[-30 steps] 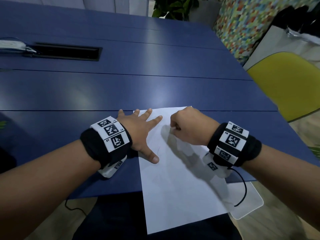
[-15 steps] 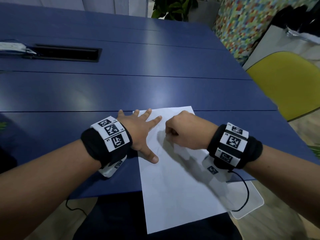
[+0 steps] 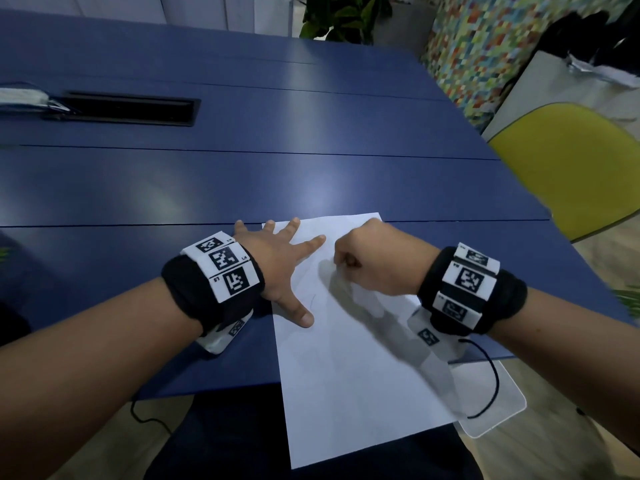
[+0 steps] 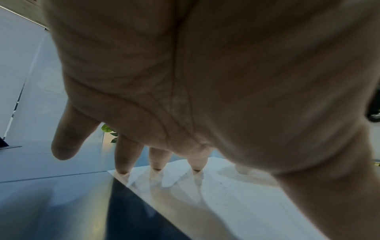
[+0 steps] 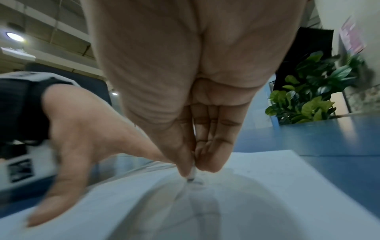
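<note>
A white sheet of paper (image 3: 346, 358) lies on the blue table (image 3: 277, 150) and hangs over its near edge. My left hand (image 3: 277, 265) rests flat on the sheet's left edge with fingers spread; in the left wrist view its fingertips (image 4: 156, 164) press the paper (image 4: 236, 203). My right hand (image 3: 374, 261) is curled over the upper middle of the sheet. In the right wrist view it (image 5: 193, 168) pinches a thin pale writing tool (image 5: 192, 174) whose dark tip touches the paper (image 5: 246, 203). The left hand (image 5: 82, 138) lies just beside it.
A yellow chair (image 3: 568, 168) stands off the table's right side. A black cable slot (image 3: 128, 107) and a white object (image 3: 20, 95) are at the far left. A clear plastic board (image 3: 491, 403) pokes out below the table's near edge. A plant (image 3: 339, 15) is behind.
My right hand has slid a little left and toward me across the paper with the tool pinched. The left hand and the sheet have stayed put.
</note>
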`<state>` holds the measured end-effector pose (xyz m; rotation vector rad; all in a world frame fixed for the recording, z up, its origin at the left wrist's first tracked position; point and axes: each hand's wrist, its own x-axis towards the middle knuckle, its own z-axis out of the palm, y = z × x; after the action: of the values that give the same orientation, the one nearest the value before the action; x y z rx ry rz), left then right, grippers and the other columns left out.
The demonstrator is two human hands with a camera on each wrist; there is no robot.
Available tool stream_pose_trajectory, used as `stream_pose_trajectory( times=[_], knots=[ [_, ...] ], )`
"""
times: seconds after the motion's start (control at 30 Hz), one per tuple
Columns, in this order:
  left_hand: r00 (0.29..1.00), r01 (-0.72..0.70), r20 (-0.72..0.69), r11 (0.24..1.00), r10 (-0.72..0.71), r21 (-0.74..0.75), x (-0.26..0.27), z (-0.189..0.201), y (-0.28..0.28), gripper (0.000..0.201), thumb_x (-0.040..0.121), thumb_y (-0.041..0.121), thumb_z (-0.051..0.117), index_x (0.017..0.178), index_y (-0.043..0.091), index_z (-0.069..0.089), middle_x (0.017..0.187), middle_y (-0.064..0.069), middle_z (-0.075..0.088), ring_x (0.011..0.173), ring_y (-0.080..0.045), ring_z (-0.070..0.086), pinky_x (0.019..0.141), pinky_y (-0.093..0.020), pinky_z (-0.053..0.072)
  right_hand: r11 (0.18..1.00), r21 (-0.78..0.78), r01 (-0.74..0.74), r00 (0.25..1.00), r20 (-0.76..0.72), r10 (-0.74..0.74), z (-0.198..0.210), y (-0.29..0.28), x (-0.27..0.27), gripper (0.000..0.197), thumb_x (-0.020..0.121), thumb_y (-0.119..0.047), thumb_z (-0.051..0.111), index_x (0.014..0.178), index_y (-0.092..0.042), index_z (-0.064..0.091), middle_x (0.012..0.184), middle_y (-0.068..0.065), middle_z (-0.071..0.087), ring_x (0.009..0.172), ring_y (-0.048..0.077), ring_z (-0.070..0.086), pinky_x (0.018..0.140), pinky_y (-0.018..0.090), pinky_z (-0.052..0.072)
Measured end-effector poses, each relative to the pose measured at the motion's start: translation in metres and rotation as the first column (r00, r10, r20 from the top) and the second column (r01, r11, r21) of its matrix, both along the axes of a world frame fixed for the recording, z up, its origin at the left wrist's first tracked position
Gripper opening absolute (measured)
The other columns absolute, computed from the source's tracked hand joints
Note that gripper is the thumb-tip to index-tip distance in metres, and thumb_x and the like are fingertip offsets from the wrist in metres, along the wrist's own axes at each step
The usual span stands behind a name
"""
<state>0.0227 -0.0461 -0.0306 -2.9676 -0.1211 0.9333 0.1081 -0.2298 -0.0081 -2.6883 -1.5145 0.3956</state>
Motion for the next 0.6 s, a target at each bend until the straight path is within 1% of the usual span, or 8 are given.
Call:
stream_pose_trajectory(
  times=[0.07,0.1,0.2,0.27,0.33,0.47,0.53,0.6],
  knots=[
    [1.000,0.000,0.003,1.000,0.000,-0.001,0.000,0.000,0.000,0.144,0.055,0.097,0.069,0.155,0.055,-0.026,0.172,0.003,-0.028,0.161,-0.036,-0.008,0.120,-0.077,0.005,1.000,-0.011,-0.029,0.999,-0.037,0.028,-0.001,0.001,-0.008,0.019,0.092,-0.018,0.057,0.098,-0.021,0.074,0.084,-0.006,0.070,0.080,0.018,0.057,0.074,0.034,0.054],
    [1.000,0.001,0.004,1.000,-0.001,-0.004,0.000,-0.001,0.001,0.145,0.055,0.097,0.069,0.155,0.055,-0.026,0.172,0.003,-0.028,0.161,-0.036,-0.008,0.120,-0.077,0.005,1.000,-0.012,-0.005,1.000,-0.022,0.005,0.000,0.002,-0.005,0.019,0.092,-0.018,0.056,0.099,-0.020,0.074,0.084,-0.006,0.070,0.082,0.019,0.059,0.074,0.034,0.054],
    [1.000,0.003,0.004,1.000,-0.003,-0.007,0.000,-0.001,0.001,0.145,0.053,0.099,0.068,0.155,0.055,-0.026,0.172,0.003,-0.028,0.161,-0.036,-0.008,0.120,-0.077,0.005,0.998,0.015,0.055,0.997,0.051,-0.056,0.001,0.002,0.007,0.020,0.094,-0.020,0.056,0.098,-0.018,0.075,0.085,-0.004,0.073,0.081,0.019,0.057,0.071,0.029,0.044],
    [1.000,0.003,0.002,1.000,-0.003,-0.004,0.000,-0.002,0.002,0.146,0.053,0.099,0.068,0.155,0.055,-0.027,0.172,0.004,-0.028,0.161,-0.036,-0.009,0.120,-0.077,0.005,1.000,0.012,0.013,0.999,0.039,-0.013,-0.001,0.004,0.001,0.018,0.094,-0.019,0.056,0.094,-0.018,0.073,0.082,-0.002,0.072,0.076,0.020,0.055,0.070,0.031,0.047],
    [1.000,0.001,-0.004,1.000,-0.001,-0.003,0.001,-0.002,0.002,0.146,0.053,0.098,0.068,0.154,0.055,-0.028,0.171,0.004,-0.029,0.161,-0.036,-0.009,0.119,-0.078,0.005,0.999,-0.004,-0.042,0.999,0.005,0.042,-0.001,0.005,-0.009,0.015,0.093,-0.017,0.056,0.091,-0.018,0.071,0.081,-0.001,0.071,0.076,0.022,0.057,0.069,0.033,0.050],
    [1.000,-0.003,-0.004,1.000,0.003,-0.004,0.001,-0.002,0.001,0.147,0.054,0.098,0.068,0.155,0.053,-0.028,0.171,0.004,-0.029,0.161,-0.035,-0.009,0.120,-0.076,0.004,0.999,-0.001,0.043,0.997,0.058,-0.043,0.001,0.006,0.003,0.019,0.095,-0.021,0.055,0.098,-0.017,0.074,0.088,0.000,0.074,0.086,0.025,0.063,0.075,0.034,0.053],
    [1.000,0.000,-0.001,1.000,0.000,0.001,0.001,-0.003,0.002,0.148,0.052,0.099,0.067,0.155,0.052,-0.029,0.172,0.004,-0.029,0.162,-0.035,-0.009,0.121,-0.076,0.005,1.000,0.002,0.023,0.998,0.061,-0.023,-0.001,0.006,0.002,0.018,0.093,-0.021,0.055,0.093,-0.017,0.072,0.085,0.002,0.072,0.082,0.027,0.063,0.076,0.038,0.056],
    [1.000,0.005,0.005,1.000,-0.005,0.005,0.001,-0.004,0.002,0.149,0.051,0.101,0.066,0.154,0.052,-0.030,0.172,0.004,-0.028,0.162,-0.034,-0.008,0.121,-0.076,0.006,0.999,-0.016,-0.040,0.999,0.027,0.040,-0.002,0.007,-0.005,0.014,0.090,-0.019,0.056,0.088,-0.018,0.069,0.079,0.000,0.068,0.075,0.026,0.059,0.070,0.038,0.055]
  ],
)
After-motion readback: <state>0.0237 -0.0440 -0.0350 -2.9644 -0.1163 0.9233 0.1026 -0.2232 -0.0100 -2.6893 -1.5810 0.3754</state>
